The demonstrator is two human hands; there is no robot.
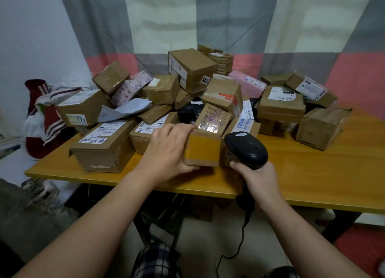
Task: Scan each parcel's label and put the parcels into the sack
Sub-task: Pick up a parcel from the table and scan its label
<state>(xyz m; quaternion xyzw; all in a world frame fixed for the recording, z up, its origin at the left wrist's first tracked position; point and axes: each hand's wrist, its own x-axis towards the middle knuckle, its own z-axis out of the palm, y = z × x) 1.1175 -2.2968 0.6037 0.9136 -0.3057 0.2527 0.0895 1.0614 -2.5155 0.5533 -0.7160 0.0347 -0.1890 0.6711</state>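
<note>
A heap of several cardboard parcels (195,90) covers the back of a yellow wooden table (312,173). My left hand (168,153) grips a small taped brown parcel (203,150) at the front of the heap, fingers over its top and thumb under its near edge. My right hand (258,177) holds a black barcode scanner (246,150) by its handle, just right of that parcel, its head pointing toward the heap. The scanner's cable (239,242) hangs down below the table. The sack is not clearly in view.
A large labelled box (102,146) sits at the table's left front. Red and white clothing (43,119) lies piled at the left by the wall. A checked curtain hangs behind. Dark frames stand under the table; a grey heap (25,215) lies at lower left.
</note>
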